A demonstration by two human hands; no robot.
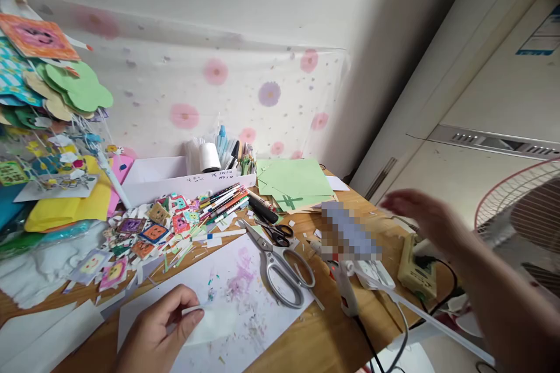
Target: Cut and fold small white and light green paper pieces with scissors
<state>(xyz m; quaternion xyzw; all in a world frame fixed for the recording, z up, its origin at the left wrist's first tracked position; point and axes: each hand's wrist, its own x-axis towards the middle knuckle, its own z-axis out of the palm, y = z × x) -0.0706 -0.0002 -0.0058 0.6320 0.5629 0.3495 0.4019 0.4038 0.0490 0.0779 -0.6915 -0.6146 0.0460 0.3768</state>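
A pale paper piece juts rightward from your left grip, its edge pinched between thumb and finger, over a stained white sheet on the desk. Your blurred right grip hangs well apart, fingers extended.

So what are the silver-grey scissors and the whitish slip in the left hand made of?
Silver-grey scissors: probably metal, satin-finished, from their soft sheen. Thin whitish slip: paper or plastic film, unclear; it looks smooth, slightly translucent.
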